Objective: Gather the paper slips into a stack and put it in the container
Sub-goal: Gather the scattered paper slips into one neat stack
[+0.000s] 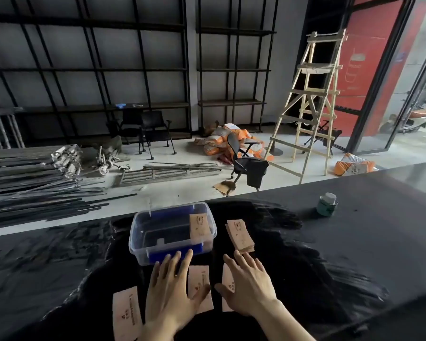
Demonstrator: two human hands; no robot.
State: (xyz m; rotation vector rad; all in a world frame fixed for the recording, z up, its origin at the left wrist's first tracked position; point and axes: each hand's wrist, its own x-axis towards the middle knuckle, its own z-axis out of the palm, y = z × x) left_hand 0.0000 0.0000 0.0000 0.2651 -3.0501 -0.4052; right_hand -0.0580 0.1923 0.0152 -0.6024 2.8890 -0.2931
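Head view: dark countertop (354, 242), far edge running left to right. Clear plastic container (138, 232) near that edge, blue latches at both ends, one paper slip (199, 228) leaned inside its right end, long axis pointing away. Just right of the container, stack of slips (240, 236) lying flat, long axis likewise pointing away, tilted slightly left. Three loose slips nearer: left slip (126, 313), middle slip (199, 281), right slip (228, 284), all lengthwise toward the far edge. Left hand (170, 296) flat, fingers spread, grasping nothing, overlapping the middle slip. Right hand (250, 286) splayed likewise, empty, over the right slip.
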